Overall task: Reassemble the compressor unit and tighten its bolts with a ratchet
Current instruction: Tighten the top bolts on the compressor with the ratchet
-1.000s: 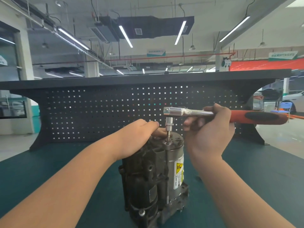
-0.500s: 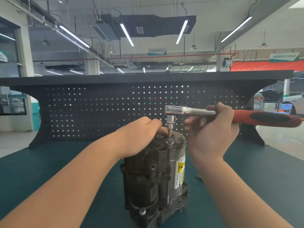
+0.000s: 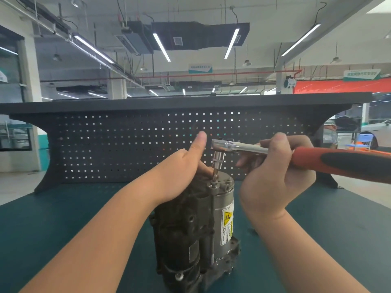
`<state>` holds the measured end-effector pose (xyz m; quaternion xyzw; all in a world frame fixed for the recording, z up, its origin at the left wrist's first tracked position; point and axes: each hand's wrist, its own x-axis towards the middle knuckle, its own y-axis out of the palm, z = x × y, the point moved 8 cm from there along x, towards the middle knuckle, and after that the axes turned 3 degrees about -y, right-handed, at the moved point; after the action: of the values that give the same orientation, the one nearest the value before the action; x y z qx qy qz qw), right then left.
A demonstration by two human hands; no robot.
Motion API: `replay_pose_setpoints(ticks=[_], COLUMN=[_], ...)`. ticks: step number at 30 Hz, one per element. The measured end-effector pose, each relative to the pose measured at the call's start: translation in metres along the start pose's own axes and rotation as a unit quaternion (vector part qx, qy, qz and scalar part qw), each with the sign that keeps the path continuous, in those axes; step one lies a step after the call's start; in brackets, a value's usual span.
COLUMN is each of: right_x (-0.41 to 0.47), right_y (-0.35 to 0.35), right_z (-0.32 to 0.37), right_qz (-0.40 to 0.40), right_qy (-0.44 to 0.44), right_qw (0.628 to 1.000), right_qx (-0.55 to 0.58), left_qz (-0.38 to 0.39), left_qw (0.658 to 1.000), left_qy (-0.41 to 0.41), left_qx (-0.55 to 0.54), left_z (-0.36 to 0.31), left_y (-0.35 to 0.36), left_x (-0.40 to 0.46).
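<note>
Workshop ceiling with strip lights fills the upper half of the head view, and below it a black perforated back panel (image 3: 127, 144) rises from the far edge of a dark teal bench top (image 3: 63, 225). At about 3 o'clock, past the panel's end, a white car (image 3: 378, 132) and a blue chair (image 3: 365, 139) show in the distance.

Standing upright on the bench at roughly 6 o'clock from the picture's centre is the compressor unit (image 3: 196, 229): a dark cast body on its left side and a grey cylinder carrying a yellow warning label (image 3: 227, 226) on its right. A bolt (image 3: 214, 183) sits in the cylinder's top face.

From 8 o'clock the left hand (image 3: 179, 176) reaches in and lies over the top left of the unit, its fingers curled down behind the casting and its thumb sticking straight up, touching nothing. The unit's top is directly under and just right of this hand.

From 5 o'clock comes the right hand (image 3: 275, 178), fingers wrapped round the chrome shank of the ratchet (image 3: 296, 154), whose red and black handle runs out toward 3 o'clock. The ratchet head lies above the unit at 12 o'clock, its socket and bit (image 3: 217, 163) pointing down onto the bolt, just beside the left hand's fingers.
</note>
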<state>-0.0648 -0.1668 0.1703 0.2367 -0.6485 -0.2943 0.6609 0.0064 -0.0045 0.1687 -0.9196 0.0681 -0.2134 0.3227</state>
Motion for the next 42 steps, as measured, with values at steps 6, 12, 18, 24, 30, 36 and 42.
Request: replay_pose_setpoints(ticks=[6, 12, 18, 24, 30, 36, 42], right_x=[-0.007, 0.0, -0.003, -0.011, 0.004, 0.005, 0.014], right_y=[0.02, -0.003, 0.012, 0.022, 0.019, 0.012, 0.016], right_z=[0.024, -0.006, 0.018, 0.028, 0.009, -0.016, -0.039], right_qz=[0.121, 0.002, 0.078, 0.187, 0.162, 0.134, 0.195], right_qy=[-0.111, 0.052, -0.084, -0.11, 0.017, 0.135, 0.215], right_qw=[0.986, 0.999, 0.993, 0.971, 0.981, 0.981, 0.956], right_qx=[-0.015, 0.002, -0.001, -0.105, -0.102, -0.021, -0.05], left_qz=[0.014, 0.029, 0.038, 0.036, 0.016, 0.008, -0.005], left_qw=[0.997, 0.99, 0.989, 0.987, 0.992, 0.991, 0.991], left_qy=[0.05, 0.095, 0.109, 0.119, 0.09, 0.088, 0.089], left_qx=[0.056, 0.103, 0.092, 0.105, 0.091, 0.102, 0.1], left_z=[-0.007, -0.013, -0.008, -0.011, -0.004, -0.001, -0.001], left_y=[0.005, 0.005, 0.009, 0.007, 0.0, -0.005, -0.007], left_x=[-0.002, -0.006, 0.001, -0.003, -0.001, -0.002, 0.0])
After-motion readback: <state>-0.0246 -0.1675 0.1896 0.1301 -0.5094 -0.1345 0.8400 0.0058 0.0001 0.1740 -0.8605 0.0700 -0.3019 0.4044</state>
